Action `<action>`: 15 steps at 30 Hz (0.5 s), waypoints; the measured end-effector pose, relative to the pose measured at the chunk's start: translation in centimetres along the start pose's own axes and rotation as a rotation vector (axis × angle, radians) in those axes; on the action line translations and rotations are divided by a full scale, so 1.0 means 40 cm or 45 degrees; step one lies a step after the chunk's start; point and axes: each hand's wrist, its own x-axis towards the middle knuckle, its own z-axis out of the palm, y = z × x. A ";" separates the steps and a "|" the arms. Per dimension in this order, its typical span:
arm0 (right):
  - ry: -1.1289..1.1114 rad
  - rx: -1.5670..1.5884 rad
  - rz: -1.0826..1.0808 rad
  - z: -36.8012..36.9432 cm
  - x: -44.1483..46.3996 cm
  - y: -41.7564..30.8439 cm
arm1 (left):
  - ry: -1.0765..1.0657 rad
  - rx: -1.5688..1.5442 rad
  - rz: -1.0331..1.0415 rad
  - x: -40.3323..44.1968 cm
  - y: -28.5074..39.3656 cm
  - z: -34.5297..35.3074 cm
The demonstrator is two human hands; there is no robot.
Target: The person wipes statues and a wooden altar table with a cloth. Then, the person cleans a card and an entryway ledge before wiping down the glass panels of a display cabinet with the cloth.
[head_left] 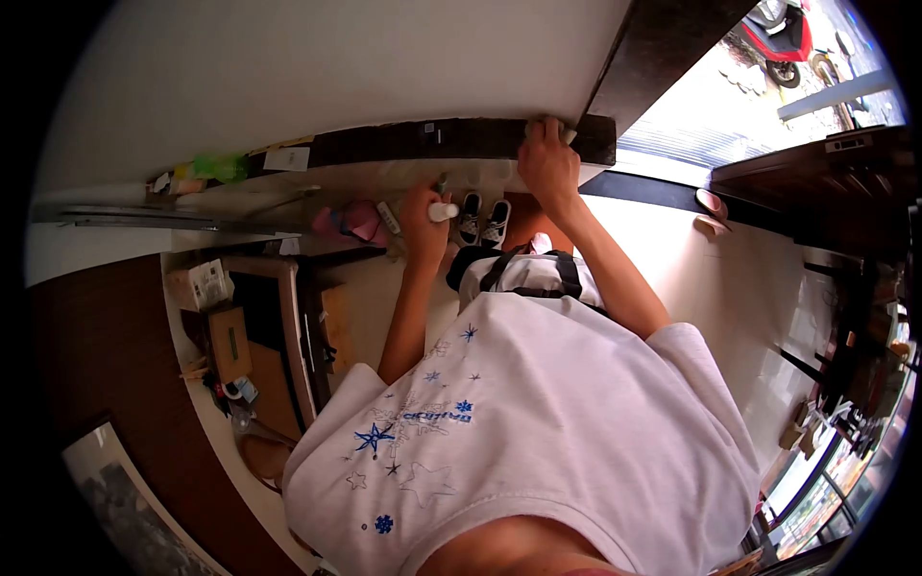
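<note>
My left hand (423, 223) is wrapped round a white bottle (442, 212), held below the dark ledge. My right hand (548, 161) is up at the right end of the dark wooden ledge (384, 142), its fingers closed on a small pale cloth (569, 135) that shows only at its edges. The cloth touches the top of the ledge. A small dark card or label (431, 132) lies on the ledge between my hands, and a white paper (286, 158) lies farther left.
Patterned shoes (495, 224) stand on the floor below the ledge. A pink bag (351, 223) is at the left, under green plastic (221, 168) on the ledge. Pink slippers (712, 204) lie by the doorway; a red motorbike (778, 38) is outside.
</note>
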 end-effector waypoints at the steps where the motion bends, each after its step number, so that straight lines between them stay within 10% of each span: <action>1: -0.124 0.025 -0.016 -0.021 0.005 -0.021 | 0.046 0.002 -0.052 -0.020 -0.009 -0.017; 15: -0.663 0.376 -0.404 -0.060 -0.038 0.045 | 0.013 0.128 0.344 0.209 0.084 0.069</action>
